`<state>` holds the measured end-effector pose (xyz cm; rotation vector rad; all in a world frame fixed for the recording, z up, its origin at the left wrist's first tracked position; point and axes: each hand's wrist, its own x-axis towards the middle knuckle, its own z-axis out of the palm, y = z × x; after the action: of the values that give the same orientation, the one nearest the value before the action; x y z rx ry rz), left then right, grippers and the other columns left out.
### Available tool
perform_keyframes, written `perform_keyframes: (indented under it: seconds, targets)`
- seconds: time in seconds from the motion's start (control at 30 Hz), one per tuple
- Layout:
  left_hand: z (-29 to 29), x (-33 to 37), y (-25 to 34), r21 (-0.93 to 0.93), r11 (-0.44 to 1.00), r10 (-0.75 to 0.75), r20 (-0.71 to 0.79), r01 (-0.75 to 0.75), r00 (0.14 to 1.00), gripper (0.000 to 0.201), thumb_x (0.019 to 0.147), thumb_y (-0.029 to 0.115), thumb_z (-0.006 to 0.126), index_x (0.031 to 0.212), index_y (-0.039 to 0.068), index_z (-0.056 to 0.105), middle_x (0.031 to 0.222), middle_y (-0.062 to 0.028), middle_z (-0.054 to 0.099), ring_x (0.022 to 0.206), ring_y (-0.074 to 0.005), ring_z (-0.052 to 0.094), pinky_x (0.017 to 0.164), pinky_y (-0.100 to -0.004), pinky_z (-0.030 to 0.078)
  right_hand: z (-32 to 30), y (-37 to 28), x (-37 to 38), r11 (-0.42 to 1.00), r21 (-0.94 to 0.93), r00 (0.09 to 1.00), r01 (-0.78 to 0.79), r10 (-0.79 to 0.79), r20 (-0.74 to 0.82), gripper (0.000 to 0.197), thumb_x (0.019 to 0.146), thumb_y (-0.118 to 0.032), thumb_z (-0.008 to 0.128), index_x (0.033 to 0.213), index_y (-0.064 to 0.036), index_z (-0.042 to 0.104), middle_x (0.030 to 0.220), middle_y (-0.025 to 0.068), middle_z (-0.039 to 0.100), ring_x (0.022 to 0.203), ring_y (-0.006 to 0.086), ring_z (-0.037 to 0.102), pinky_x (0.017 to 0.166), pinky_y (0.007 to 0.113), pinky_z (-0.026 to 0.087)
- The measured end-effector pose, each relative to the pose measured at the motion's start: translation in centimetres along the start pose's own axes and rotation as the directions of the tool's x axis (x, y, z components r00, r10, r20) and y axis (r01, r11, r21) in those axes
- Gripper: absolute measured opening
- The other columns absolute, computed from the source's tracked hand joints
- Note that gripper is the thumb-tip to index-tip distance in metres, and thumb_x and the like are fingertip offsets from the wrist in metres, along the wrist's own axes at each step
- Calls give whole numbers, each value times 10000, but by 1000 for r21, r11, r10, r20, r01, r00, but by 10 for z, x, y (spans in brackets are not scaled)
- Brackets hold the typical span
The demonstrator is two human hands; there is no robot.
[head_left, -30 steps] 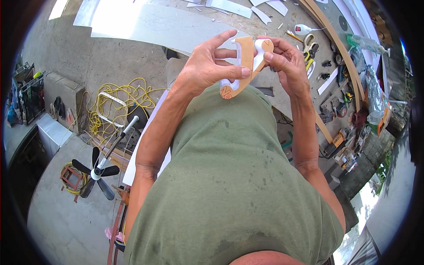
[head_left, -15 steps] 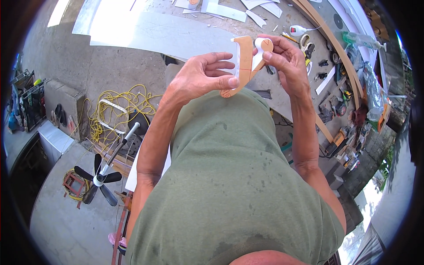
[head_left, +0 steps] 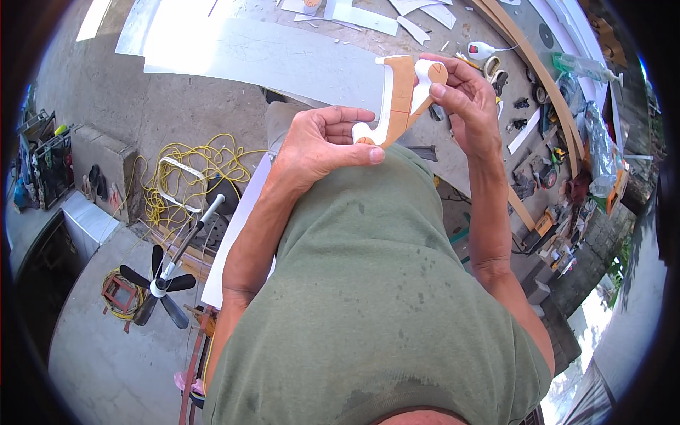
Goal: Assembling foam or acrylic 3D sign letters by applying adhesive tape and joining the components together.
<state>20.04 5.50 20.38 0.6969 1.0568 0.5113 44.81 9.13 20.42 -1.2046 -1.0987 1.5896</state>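
Between my hands, over the near edge of the table, is a curved cut-out piece [head_left: 401, 92] with a flat tan face and white edges. Red lines are drawn across its face, and its ends are rounded. My left hand [head_left: 319, 142] grips the lower left end, thumb in front and fingers behind. My right hand [head_left: 471, 106] pinches the rounded upper right end between thumb and fingers. Parts of the fingers are hidden behind the piece.
A white sheet [head_left: 283, 60] and several white offcuts [head_left: 365, 18] lie on the table. At the right are scissors [head_left: 494, 69], a plastic bottle [head_left: 584, 66] and a long tan strip [head_left: 542, 74]. Yellow cord [head_left: 227, 159] and a fan [head_left: 159, 287] stand at the left.
The piece has tilted and turned, showing more of its white edge and lower rounded end. My left hand has slid slightly down and right along with its grip; the right has barely moved.
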Motion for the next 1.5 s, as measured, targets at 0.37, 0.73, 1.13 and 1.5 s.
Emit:
perform_keyframes:
  seconds: [0.37,0.73,1.13,1.5]
  targets:
    - [21,-10,18,120,945,317,-106,-305,942,816,704,70,856,1382,-104,437,876,-139,716,797,-138,704,731,-247,575,-3,3,-3,974,228,996,9,11,-88,547,818,-185,678,1272,92,545,1123,147,656,1013,183,644,948,322,484]
    - [0,16,11,-110,989,91,-65,-98,994,543,820,204,763,1242,-91,591,901,-216,710,754,-239,731,674,-278,609,-5,25,7,946,263,967,-191,227,-116,363,871,-195,665,1075,94,586,919,177,679,792,239,701,720,353,590]
    - [-9,36,-5,-251,968,-23,-67,5,997,406,858,175,711,1086,-151,631,956,-272,688,773,-298,737,643,-287,629,-10,46,21,920,224,932,-320,349,-101,347,872,-214,680,1010,97,614,885,181,681,756,228,698,694,322,612]
    - [-3,29,-9,-146,988,45,-89,-58,995,406,866,226,727,1051,-122,628,949,-226,692,799,-271,732,691,-308,620,-3,49,13,914,321,944,-248,302,-129,362,841,-206,695,1026,89,596,886,168,663,736,223,680,667,321,591]
